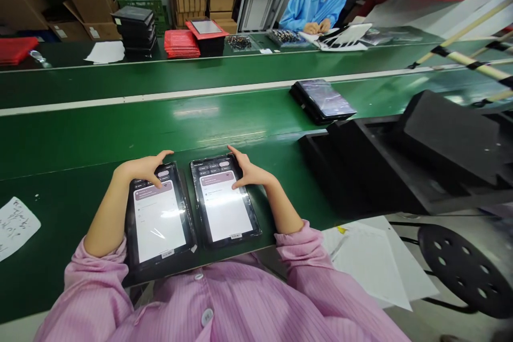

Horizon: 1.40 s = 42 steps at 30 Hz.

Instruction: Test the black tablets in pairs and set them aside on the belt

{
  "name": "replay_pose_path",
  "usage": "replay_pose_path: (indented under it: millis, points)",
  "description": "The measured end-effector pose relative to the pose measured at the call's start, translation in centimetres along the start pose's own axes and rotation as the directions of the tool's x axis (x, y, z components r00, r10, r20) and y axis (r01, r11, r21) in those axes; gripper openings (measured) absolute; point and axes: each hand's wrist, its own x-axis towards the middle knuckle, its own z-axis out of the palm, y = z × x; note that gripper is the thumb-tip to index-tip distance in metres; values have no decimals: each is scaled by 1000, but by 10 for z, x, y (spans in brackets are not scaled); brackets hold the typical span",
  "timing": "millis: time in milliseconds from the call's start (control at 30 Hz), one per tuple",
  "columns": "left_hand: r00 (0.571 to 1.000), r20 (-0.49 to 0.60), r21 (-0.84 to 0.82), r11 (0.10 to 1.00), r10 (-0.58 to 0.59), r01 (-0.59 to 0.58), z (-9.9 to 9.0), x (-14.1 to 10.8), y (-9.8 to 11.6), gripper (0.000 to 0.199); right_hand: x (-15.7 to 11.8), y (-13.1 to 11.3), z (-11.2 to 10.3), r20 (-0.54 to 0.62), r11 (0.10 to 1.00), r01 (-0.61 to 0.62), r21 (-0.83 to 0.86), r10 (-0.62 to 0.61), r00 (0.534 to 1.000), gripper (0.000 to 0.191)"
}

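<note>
Two tablets with lit screens lie side by side on the green bench, close to my body. My left hand rests at the upper left of the left tablet, its thumb over the screen near the top and its fingers spread. At the right tablet, my right hand touches the upper right part, thumb on the screen and index finger stretched past the top edge. Both hands are open; neither tablet is lifted. Each screen shows dark tiles above a mauve panel and a white area.
Stacked tablets lie on the green belt. Black foam trays stand at the right, above a black stool. Paper lies at the left. Across the line, a person in blue works beside red pouches.
</note>
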Motion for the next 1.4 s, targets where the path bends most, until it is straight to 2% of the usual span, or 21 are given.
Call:
replay_pose_path:
  millis: [67, 167, 233, 300, 400, 467, 533, 633, 700, 867, 967, 1033, 1100, 1233, 1400]
  points:
    - [998, -59, -38, 999, 16, -18, 1, 0, -6, 94, 5, 4, 4, -134, 991, -74, 109, 88, 987, 113]
    - [981, -196, -116, 993, -1, -22, 1, -2, -13, 58, 13, 13, 4, -359, 962, -124, 242, 207, 910, 75]
    - [963, -269, -140, 990, -28, -10, 3, -3, -11, 54, 14, 16, 1, -476, 961, -141, 238, 241, 846, 59]
    - [963, -268, -121, 991, 29, -64, 7, -5, -4, 55, 10, 15, -2, -519, 967, -151, 207, 239, 821, 47]
    - [972, -191, -47, 988, 134, -146, 14, -7, 11, 76, -3, 8, 3, -485, 971, -151, 184, 223, 845, 41]
    - [984, -136, 24, 993, 118, -115, 20, -9, 20, 99, -16, 3, 11, -446, 963, -175, 207, 252, 859, 49]
    - [992, -94, 118, 991, 79, -67, 26, -11, 27, 114, -28, -1, 22, -386, 949, -195, 248, 282, 878, 66]
    - [997, -58, 232, 972, 47, -33, 34, -13, 34, 124, -42, -6, 33, -288, 946, -170, 274, 250, 925, 92]
    - [998, -46, 263, 965, 33, -19, 37, -12, 37, 129, -46, -8, 35, -249, 953, -148, 266, 217, 944, 101]
    - [998, -59, 272, 962, 25, -8, 39, -10, 37, 138, -52, -9, 31, -237, 944, -115, 309, 194, 952, 95]
    - [996, -58, 238, 970, 68, -52, 36, -10, 35, 130, -55, -7, 29, -258, 913, -121, 390, 235, 937, 74]
    - [995, -63, 226, 972, 78, -61, 35, -10, 36, 117, -55, -7, 29, -258, 900, -156, 407, 277, 925, 52]
    - [995, -68, 222, 973, 76, -59, 34, -9, 37, 101, -54, -6, 29, -259, 892, -191, 409, 314, 913, 39]
    - [992, -59, 207, 973, 115, -100, 33, -5, 37, 72, -53, -7, 29, -252, 869, -219, 445, 356, 900, 40]
    - [991, -55, 184, 977, 123, -111, 32, -3, 37, 62, -53, -9, 31, -232, 897, -221, 384, 325, 917, 61]
